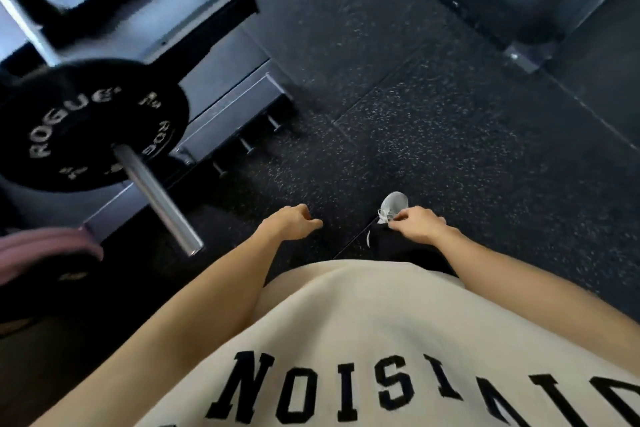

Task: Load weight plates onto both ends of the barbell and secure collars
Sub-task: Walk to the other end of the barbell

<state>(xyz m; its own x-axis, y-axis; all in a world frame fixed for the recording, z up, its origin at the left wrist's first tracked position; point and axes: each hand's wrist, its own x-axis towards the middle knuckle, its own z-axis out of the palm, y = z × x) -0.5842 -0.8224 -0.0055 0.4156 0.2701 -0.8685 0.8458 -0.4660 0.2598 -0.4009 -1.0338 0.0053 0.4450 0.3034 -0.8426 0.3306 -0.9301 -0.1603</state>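
A black weight plate (83,125) with white ROGUE lettering sits on the barbell at the left. The bare steel sleeve (157,199) sticks out from it toward me, with no collar visible on it. My left hand (294,222) hangs in front of my body, to the right of the sleeve's end, fingers loosely curled and holding nothing. My right hand (417,225) hangs at the same height, also loosely curled and empty. Neither hand touches the bar or plate.
A grey metal rack base (235,114) with short pegs lies on the speckled black rubber floor (450,135) behind the plate. A pink blurred object (45,253) shows at the left edge. My pale shoe (393,206) and cream shirt (381,340) fill the lower frame.
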